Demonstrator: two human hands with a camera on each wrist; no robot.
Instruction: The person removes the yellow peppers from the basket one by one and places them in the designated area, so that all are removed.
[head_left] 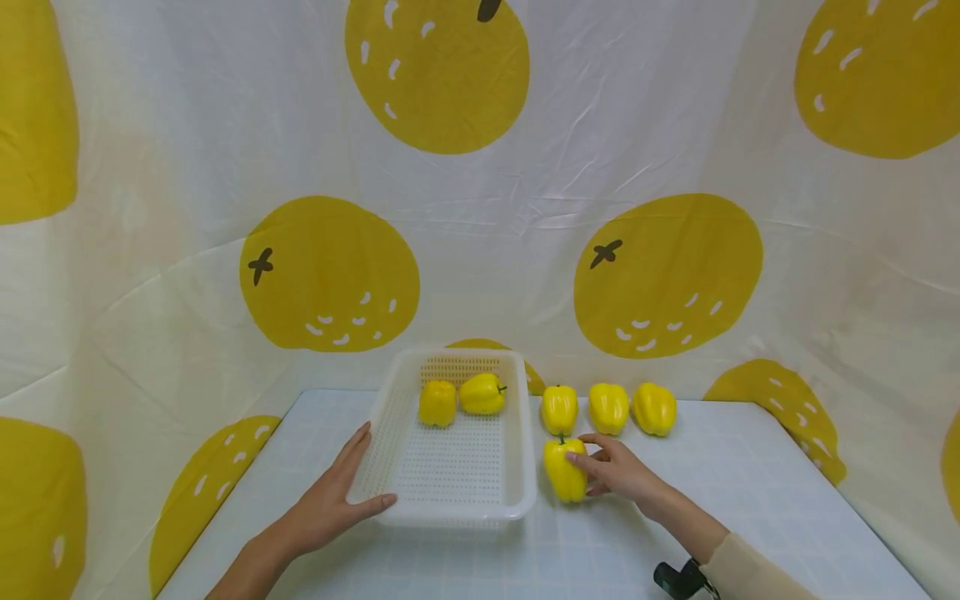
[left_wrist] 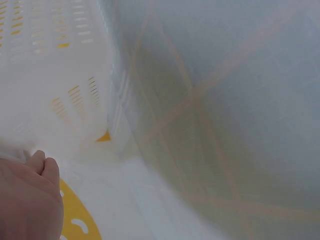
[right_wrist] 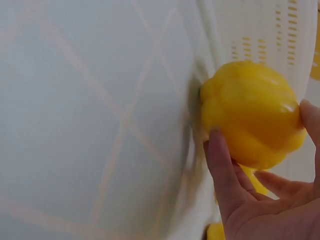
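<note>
In the head view my left hand (head_left: 324, 508) rests at the near left corner of a white perforated plastic basket (head_left: 523, 467), its fingers fairly straight along the left side and its thumb over the near rim. The left wrist view shows that hand (left_wrist: 32, 197) beside the basket wall (left_wrist: 45, 75). To the basket's right, my right hand (head_left: 618, 473) holds a yellow bell pepper (head_left: 562, 475) between thumb and fingers, stem pointing away. In the right wrist view the fingers wrap the side of this pepper (right_wrist: 250, 112); whether it touches the table is unclear.
Two yellow bell peppers lie inside the basket toward its far end, one pepper (head_left: 437, 404) beside another pepper (head_left: 482, 393). Three more, such as the middle pepper (head_left: 608, 408), form a row at the back right of the table (head_left: 720, 492). A fruit-print curtain (head_left: 487, 233) hangs behind.
</note>
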